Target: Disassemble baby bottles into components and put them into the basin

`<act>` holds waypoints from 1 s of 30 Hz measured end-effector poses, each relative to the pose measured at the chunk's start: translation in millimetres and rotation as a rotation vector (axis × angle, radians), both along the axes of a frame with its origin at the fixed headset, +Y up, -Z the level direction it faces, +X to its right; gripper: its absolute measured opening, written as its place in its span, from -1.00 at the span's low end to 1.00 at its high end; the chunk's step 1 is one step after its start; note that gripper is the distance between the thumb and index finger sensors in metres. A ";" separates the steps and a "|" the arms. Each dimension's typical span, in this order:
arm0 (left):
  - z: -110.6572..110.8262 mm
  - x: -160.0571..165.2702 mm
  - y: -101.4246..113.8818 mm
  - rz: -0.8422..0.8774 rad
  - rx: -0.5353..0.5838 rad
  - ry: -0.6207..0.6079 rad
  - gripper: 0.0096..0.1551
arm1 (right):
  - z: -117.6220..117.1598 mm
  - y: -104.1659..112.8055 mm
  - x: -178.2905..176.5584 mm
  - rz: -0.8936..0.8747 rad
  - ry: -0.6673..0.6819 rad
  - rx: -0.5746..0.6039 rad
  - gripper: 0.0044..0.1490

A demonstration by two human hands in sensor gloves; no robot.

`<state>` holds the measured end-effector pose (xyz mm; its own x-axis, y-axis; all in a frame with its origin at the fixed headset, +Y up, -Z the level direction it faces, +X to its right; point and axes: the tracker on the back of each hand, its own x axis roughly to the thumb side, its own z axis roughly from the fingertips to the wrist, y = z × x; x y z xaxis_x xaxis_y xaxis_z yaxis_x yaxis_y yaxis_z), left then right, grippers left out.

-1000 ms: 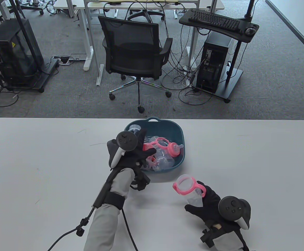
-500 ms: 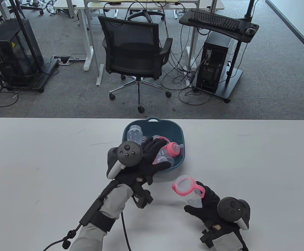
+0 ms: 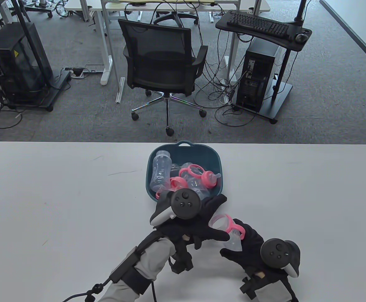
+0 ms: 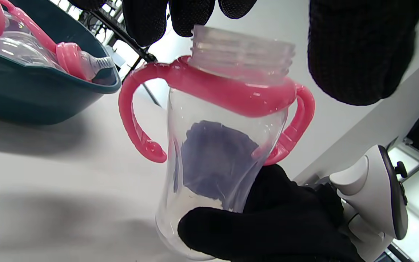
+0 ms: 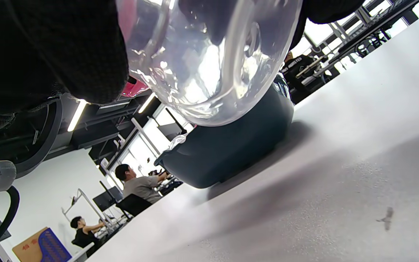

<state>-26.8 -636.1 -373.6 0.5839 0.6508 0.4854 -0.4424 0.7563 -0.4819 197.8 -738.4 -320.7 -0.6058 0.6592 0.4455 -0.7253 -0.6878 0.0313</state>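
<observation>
A clear baby bottle (image 3: 231, 239) with a pink two-handled ring (image 3: 231, 224) and a bare threaded neck (image 4: 240, 49) stands tilted just in front of the basin. My right hand (image 3: 238, 243) grips its lower body, with the thumb (image 4: 231, 233) wrapped across the front. My left hand (image 3: 221, 217) arches over the bottle's mouth, its fingertips (image 4: 191, 16) just above the rim and its thumb (image 4: 358, 54) a little off to the side, not closed on it. In the right wrist view the bottle's rounded base (image 5: 209, 65) hangs slightly above the table.
The teal basin (image 3: 217, 163) sits at the table's middle rear and holds clear bottle bodies (image 3: 161, 170), pink handle rings (image 3: 191, 171) and a pink teat collar (image 3: 208, 179). Its wall (image 5: 227, 149) stands close behind the held bottle. An office chair and desks stand beyond the table.
My left hand came out of the basin and moved right and toward me, ending over the mouth of the bottle. My right hand kept the bottle almost still.
</observation>
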 end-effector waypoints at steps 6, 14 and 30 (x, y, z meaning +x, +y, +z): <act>-1.2 9.2 -4.6 -0.081 0.002 -0.019 0.22 | 0.7 0.0 -1.8 0.005 0.009 0.003 0.19; -3.0 6.8 1.2 -0.032 0.032 -0.007 0.13 | 0.7 -1.0 -2.0 0.010 0.007 -0.001 0.19; -36.1 -45.3 36.6 0.172 0.053 0.212 0.09 | -2.4 -2.4 7.4 0.016 -0.045 -0.004 0.19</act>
